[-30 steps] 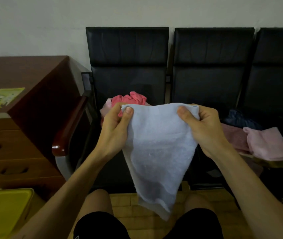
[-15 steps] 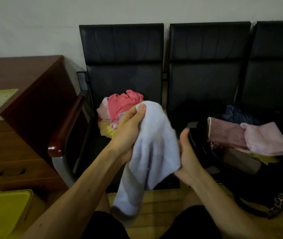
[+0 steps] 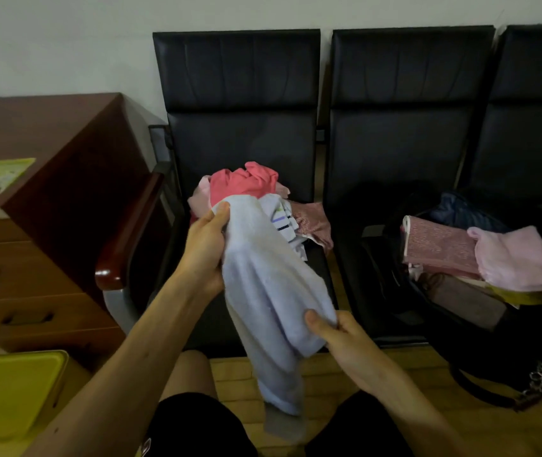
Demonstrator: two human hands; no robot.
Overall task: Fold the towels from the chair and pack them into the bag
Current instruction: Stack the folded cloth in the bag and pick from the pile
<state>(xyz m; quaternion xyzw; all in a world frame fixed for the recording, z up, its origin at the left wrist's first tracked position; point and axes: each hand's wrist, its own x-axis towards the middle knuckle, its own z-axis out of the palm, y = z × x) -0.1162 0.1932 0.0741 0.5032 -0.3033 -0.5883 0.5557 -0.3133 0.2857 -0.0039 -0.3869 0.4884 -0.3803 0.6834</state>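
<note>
Left hand (image 3: 205,247) grips the top corner of the light blue towel (image 3: 269,288), thumb on top, fingers curled behind. Right hand (image 3: 340,336) pinches the towel's lower right edge between thumb and fingers. The towel hangs at a slant between the two hands, in front of the left chair (image 3: 236,94); its tail dangles free over the floor (image 3: 335,374) between the knees.

The armrest (image 3: 124,245) sits just left of the left forearm. Right of the right hand the way to the bag (image 3: 381,291) is open.

The pile (image 3: 244,186) of loose towels is on the left chair's seat, just behind the left hand. The bag is on the next chair (image 3: 408,110), mouth open. It holds a folded pink towel (image 3: 520,258) on top, a patterned pink towel (image 3: 441,245) beside it and something dark blue (image 3: 461,211) behind.
</note>
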